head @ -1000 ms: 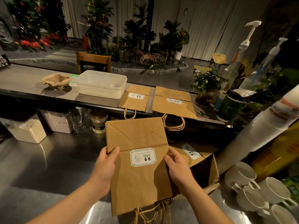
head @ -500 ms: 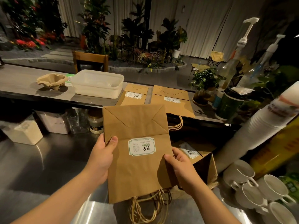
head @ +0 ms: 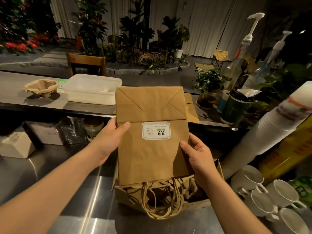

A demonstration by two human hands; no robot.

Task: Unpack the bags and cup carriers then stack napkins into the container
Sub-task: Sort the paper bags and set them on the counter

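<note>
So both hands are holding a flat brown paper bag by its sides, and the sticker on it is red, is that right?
Not quite. In the head view the left hand and right hand do hold the flat brown paper bag by its sides, but the sticker is white with a green border.

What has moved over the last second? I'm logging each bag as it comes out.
Both hands, left hand and right hand, have carried the flat paper bag up and away from the box, toward the counter, so it now hides the bags there. Grips unchanged; plastic tub and cup carrier stayed.
</note>
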